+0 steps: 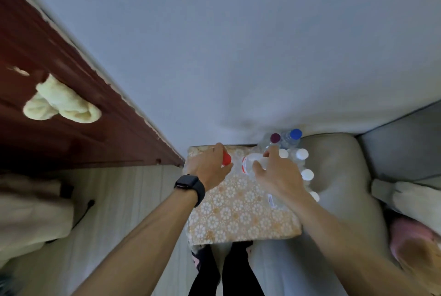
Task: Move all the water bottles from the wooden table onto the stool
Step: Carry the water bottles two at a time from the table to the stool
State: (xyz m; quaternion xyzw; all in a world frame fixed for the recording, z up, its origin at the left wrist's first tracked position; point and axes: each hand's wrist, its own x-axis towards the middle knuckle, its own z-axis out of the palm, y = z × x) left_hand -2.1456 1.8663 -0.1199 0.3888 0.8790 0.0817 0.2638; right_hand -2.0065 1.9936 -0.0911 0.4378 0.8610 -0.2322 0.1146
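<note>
Where the stool meets the far wall, the water bottles stand upright in a tight group along its far right edge. They are clear plastic. Most have white caps, one has a blue cap and one a dark maroon cap. The stool top carries an orange cover with a white flower pattern.

Left hand: the fingers are curled round the red-capped bottle at the far left of the stool top. Only the cap and a sliver of neck show past the knuckles; the base is hidden. A black watch sits on that wrist.

Right hand: the fingers are apart, with thumb and forefinger spread on either side of the white cap of the red-label bottle, which sits between the two hands. Whether they clamp it or only touch it cannot be told, as the frame is blurred there.

The right forearm covers the nearest bottles of the group, and the far bottles overlap, so no reliable count is possible. A grey sofa lies just right of the stool. A brown door with a pale towel stands at left.
</note>
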